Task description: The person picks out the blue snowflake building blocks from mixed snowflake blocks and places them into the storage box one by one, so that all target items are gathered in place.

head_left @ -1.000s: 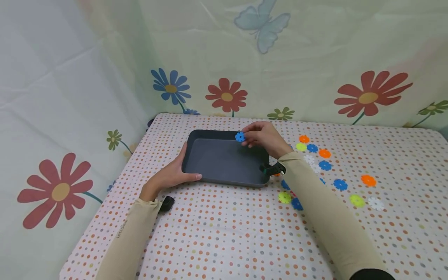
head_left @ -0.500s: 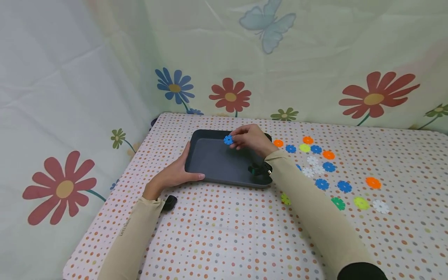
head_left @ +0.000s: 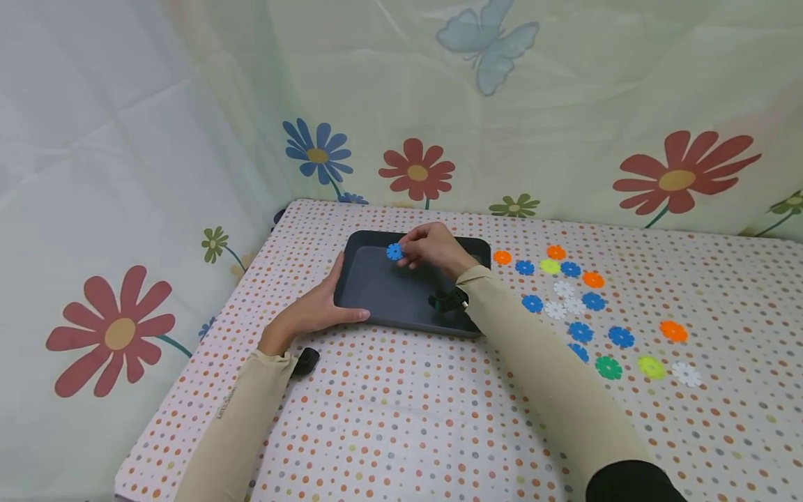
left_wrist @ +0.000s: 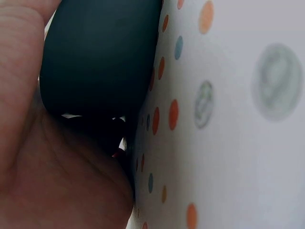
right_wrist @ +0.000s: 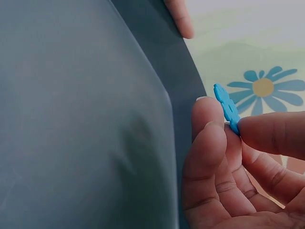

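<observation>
My right hand [head_left: 434, 249] pinches a blue flower-shaped disc [head_left: 394, 252] between thumb and fingers, above the far part of a dark grey rectangular tray [head_left: 383, 289]. In the right wrist view the blue disc [right_wrist: 227, 109] is seen nearly edge-on at the fingertips, and the hand's shadow falls on the tray floor. My left hand [head_left: 316, 307] holds the tray's near-left corner, its thumb along the front rim and its fingers up the left side. The left wrist view has the tray's dark outer wall [left_wrist: 100, 57] against the palm.
Several flower discs in blue, orange, white, yellow and green lie right of the tray, among them an orange disc [head_left: 502, 257], a green disc [head_left: 608, 367] and a white disc [head_left: 686, 374]. The dotted tablecloth [head_left: 401, 418] meets a flowered curtain [head_left: 552, 139] behind.
My right hand has carried the blue disc leftward from the tray's far-right edge to over its far middle. The left hand stays at the tray. The head view has shifted slightly.
</observation>
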